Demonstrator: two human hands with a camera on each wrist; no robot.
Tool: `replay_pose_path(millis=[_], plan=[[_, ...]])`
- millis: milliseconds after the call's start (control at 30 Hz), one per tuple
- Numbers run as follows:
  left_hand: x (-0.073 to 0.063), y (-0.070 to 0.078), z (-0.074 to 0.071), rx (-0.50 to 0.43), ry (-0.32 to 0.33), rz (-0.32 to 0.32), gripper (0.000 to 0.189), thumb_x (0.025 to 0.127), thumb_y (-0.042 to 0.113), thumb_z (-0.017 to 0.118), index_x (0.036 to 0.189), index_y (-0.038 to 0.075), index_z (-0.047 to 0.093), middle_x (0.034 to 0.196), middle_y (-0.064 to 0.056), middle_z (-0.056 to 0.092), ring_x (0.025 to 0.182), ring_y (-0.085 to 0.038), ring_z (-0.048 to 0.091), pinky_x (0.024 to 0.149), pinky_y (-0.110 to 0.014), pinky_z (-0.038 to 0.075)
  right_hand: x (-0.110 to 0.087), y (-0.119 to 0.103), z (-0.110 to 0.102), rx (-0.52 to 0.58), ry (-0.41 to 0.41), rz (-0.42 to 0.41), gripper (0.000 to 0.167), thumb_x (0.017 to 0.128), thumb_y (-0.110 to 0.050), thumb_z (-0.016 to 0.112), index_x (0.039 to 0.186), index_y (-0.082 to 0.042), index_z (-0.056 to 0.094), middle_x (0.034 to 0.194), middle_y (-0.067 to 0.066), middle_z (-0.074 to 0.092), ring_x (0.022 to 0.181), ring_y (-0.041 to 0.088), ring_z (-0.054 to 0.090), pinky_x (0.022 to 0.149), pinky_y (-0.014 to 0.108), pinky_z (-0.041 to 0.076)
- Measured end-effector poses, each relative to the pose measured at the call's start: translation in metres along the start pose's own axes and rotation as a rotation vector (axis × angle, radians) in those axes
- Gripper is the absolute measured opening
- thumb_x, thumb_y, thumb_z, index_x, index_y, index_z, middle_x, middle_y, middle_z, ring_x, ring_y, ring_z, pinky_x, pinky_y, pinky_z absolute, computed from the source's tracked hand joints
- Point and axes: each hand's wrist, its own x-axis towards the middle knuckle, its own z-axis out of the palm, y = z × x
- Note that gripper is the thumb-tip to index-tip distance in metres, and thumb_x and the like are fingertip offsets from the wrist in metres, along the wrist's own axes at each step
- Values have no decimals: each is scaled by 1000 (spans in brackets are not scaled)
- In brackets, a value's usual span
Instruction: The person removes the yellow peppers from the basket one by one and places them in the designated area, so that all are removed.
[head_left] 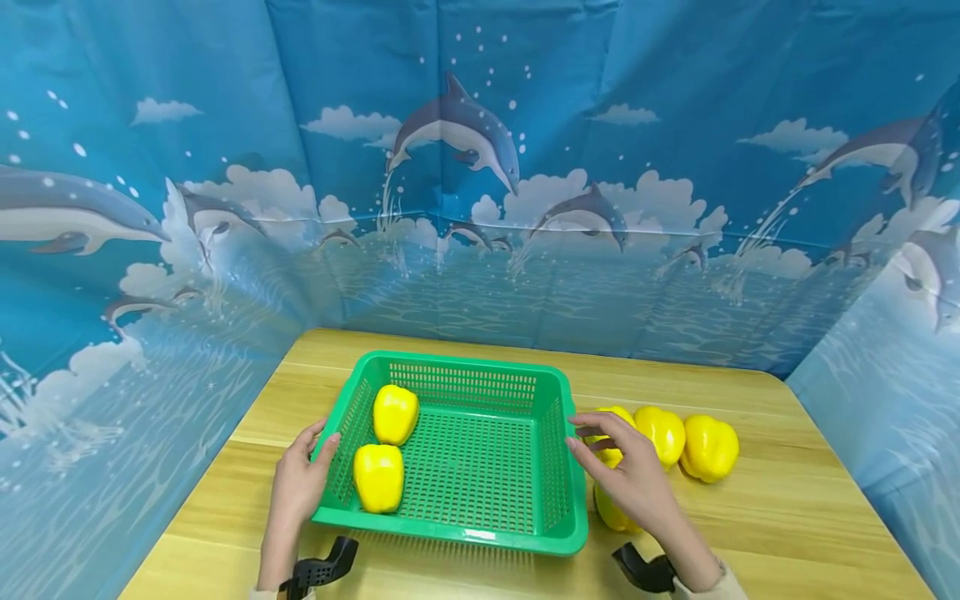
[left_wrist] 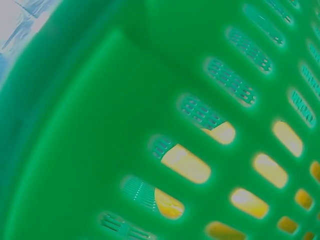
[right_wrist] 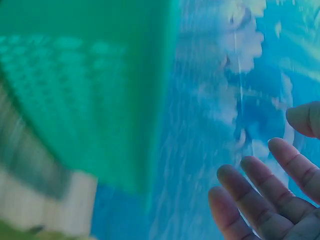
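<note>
A green plastic basket point(head_left: 465, 537) with slotted walls is in the middle of the head view, over the table. Two yellow bell peppers lie along its left side, one farther back point(head_left: 395, 414) and one nearer the front point(head_left: 378, 478). My left hand point(head_left: 298, 482) grips the left rim, thumb over the edge and fingers outside. Close in the left wrist view is the basket wall point(left_wrist: 75, 135), with yellow showing through its slots. My right hand point(head_left: 630, 471) is at the right rim, its fingers spread and holding nothing; the right wrist view shows them apart from the basket.
Several more yellow bell peppers point(head_left: 708, 448) lie on the wooden table point(head_left: 795, 508) to the right of the basket, some partly hidden behind my right hand. A blue curtain point(head_left: 480, 283) printed with dolphins hangs behind the table and along its sides.
</note>
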Motion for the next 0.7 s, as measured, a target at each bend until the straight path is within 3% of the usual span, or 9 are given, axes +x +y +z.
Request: replay_pose_path(millis=[167, 333, 533, 700], plan=[[1, 1, -1, -5, 2, 2, 58, 100, 39, 48, 143, 2, 39, 137, -29, 43, 125, -46, 39, 98, -60, 32, 30, -22, 16, 44, -124, -98, 24, 91, -23, 67, 115, -24, 63, 108, -13, 60, 93, 13, 60, 73, 35, 53], [1, 1, 0, -3, 1, -4, 58, 99, 40, 48, 143, 3, 39, 136, -30, 44, 125, -46, 39, 98, -61, 32, 56, -41, 37, 81, -264, -162, 24, 92, -29, 65, 115, -22, 63, 110, -12, 60, 94, 10, 59, 74, 32, 51], [1, 1, 1, 3, 6, 4, 57, 99, 39, 48, 142, 2, 40, 134, -30, 46, 123, -46, 42, 96, -60, 34, 79, -57, 66, 97, -425, -129, 26, 92, -30, 65, 117, -20, 62, 113, -12, 61, 93, 10, 60, 75, 27, 50], [2, -1, 1, -3, 2, -6, 57, 100, 38, 48, 143, 3, 39, 136, -29, 44, 125, -45, 40, 97, -60, 34, 91, -64, 94, 58, -573, -95, 37, 91, -35, 64, 122, -16, 59, 115, -4, 61, 93, 15, 61, 74, 26, 50]])
